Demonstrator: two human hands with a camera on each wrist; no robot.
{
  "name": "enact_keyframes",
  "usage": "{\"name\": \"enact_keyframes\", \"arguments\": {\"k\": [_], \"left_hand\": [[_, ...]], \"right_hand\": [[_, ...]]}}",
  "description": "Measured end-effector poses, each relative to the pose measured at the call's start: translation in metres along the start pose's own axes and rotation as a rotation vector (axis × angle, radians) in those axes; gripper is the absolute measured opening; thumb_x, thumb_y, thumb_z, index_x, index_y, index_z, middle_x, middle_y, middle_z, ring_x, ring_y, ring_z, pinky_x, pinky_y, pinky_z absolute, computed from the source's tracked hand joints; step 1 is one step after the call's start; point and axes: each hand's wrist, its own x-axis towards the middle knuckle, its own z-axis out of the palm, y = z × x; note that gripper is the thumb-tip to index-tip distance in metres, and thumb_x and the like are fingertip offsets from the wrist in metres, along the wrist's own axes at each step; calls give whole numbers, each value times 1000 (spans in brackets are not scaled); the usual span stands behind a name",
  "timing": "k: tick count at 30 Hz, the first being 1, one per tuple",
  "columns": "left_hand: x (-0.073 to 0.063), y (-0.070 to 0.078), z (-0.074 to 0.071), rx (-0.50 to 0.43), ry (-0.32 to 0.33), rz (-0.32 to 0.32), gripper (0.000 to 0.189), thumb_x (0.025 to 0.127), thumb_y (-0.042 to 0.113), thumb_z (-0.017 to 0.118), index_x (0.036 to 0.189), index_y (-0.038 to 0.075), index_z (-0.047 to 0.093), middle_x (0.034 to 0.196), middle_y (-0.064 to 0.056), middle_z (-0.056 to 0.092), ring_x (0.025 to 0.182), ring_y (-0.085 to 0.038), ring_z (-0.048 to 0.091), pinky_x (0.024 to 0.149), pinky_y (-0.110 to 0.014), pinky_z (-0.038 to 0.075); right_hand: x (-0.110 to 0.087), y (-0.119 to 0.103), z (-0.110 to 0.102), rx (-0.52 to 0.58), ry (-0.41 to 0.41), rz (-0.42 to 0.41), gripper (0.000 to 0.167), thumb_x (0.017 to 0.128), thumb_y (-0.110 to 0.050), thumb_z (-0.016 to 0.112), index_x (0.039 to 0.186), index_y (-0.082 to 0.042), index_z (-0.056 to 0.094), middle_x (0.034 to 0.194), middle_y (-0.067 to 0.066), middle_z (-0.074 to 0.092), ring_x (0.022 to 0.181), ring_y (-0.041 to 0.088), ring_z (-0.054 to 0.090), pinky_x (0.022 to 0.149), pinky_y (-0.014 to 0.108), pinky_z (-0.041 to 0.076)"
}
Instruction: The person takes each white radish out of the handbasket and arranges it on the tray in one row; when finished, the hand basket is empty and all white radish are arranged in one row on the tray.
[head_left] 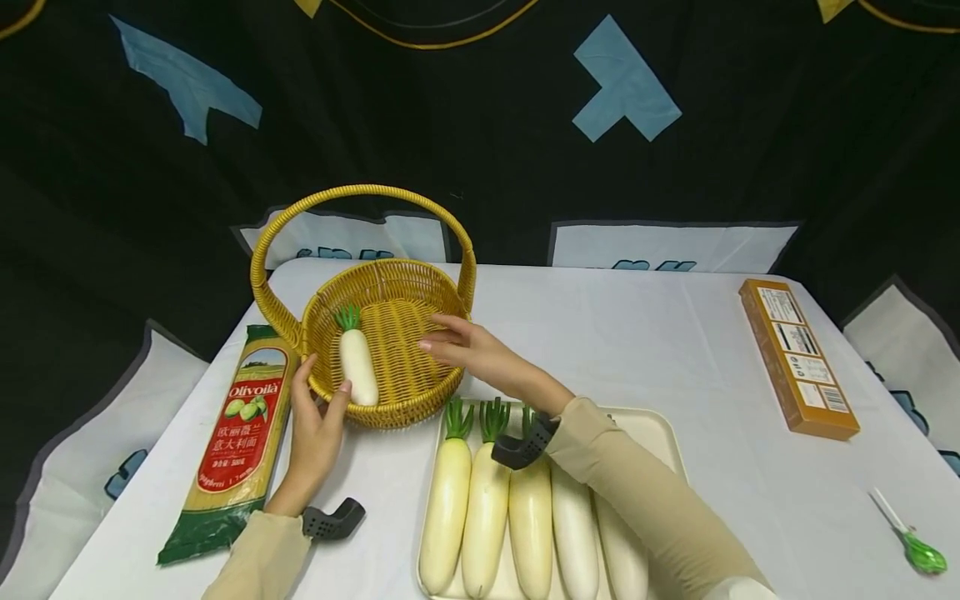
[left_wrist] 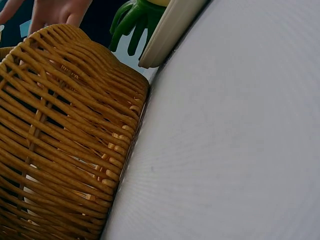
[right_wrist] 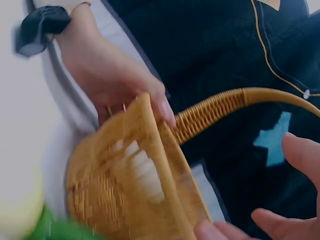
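Observation:
A yellow woven basket (head_left: 405, 408) with a tall arched handle stands at the left back of the table, one white radish (head_left: 358, 367) with green tops lying inside. My left hand (head_left: 315, 433) grips the basket's front-left rim, its thumb over the edge and its fingers outside, as the right wrist view also shows. Over the basket's right side hovers my right hand (head_left: 480, 354), fingers apart and holding nothing. Several larger white radishes (head_left: 487, 517) lie side by side on a cream tray (head_left: 667, 429) in front, partly hidden under my right forearm.
Left of the basket lies a spaghetti packet (head_left: 243, 433), close to my left forearm. An orange-brown box (head_left: 798, 358) rests at the right back. Near the right edge is a green-wrapped lollipop (head_left: 922, 554). A black curtain (head_left: 480, 133) hangs behind the white table.

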Motion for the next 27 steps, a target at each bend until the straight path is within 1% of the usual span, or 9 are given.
{"name": "enact_keyframes", "arguments": {"k": [3,7,10,12,14,16,20,23,27], "left_hand": [[0,1,-1,-2,-2,3,63,92,18,48,144,16,12,148,-10,11,133,-30,22,101,-51,29],[2,1,-1,-8,-6,8,63,92,17,48,144,14,11,148,-10,11,132,-31,23,101,-52,29],[2,3,-1,-6,-12,8,63,92,17,47,144,13,11,148,-11,11,132,-32,25,102,-53,29],[3,2,-1,3,-13,8,63,93,19,47,144,12,11,148,-12,11,132,-33,25,102,-53,29],[3,2,-1,19,-12,2,63,93,21,47,144,13,11,148,-12,11,132,-33,25,102,-54,29],[4,-1,0,30,-10,4,63,93,22,47,144,14,11,148,-12,10,132,-33,25,102,-54,29],[4,0,1,28,-9,10,63,93,21,47,144,14,11,148,-11,11,131,-33,26,101,-54,30],[4,0,1,20,-7,13,62,93,20,47,144,14,12,148,-11,11,131,-31,26,101,-53,30],[3,-1,1,23,1,8,62,92,19,48,143,13,13,148,-11,11,132,-29,22,101,-52,29]], "right_hand": [[15,-3,17,-41,11,43,66,88,-39,55,143,-24,23,142,8,38,127,18,41,104,37,35],[33,-6,38,17,71,88,69,85,-43,59,142,-24,25,138,8,44,123,21,45,101,40,37],[45,-6,49,78,126,113,73,84,-42,61,143,-19,25,134,9,48,121,22,47,99,41,39],[52,-5,55,82,154,141,77,82,-44,61,144,-17,24,136,10,46,122,22,46,98,41,40],[57,-5,58,76,176,172,80,81,-45,62,144,-15,23,140,11,40,122,24,46,98,42,41],[62,-5,61,75,200,207,80,80,-46,63,143,-16,25,144,11,34,122,26,45,98,43,40],[68,-2,64,70,246,255,79,79,-45,65,142,-17,27,146,11,29,121,31,44,97,46,39],[71,0,67,56,241,297,82,78,-44,66,143,-15,25,146,12,28,122,32,42,94,46,41],[73,3,71,55,193,362,85,79,-38,67,144,-12,19,144,13,30,117,30,46,86,44,46]]}}
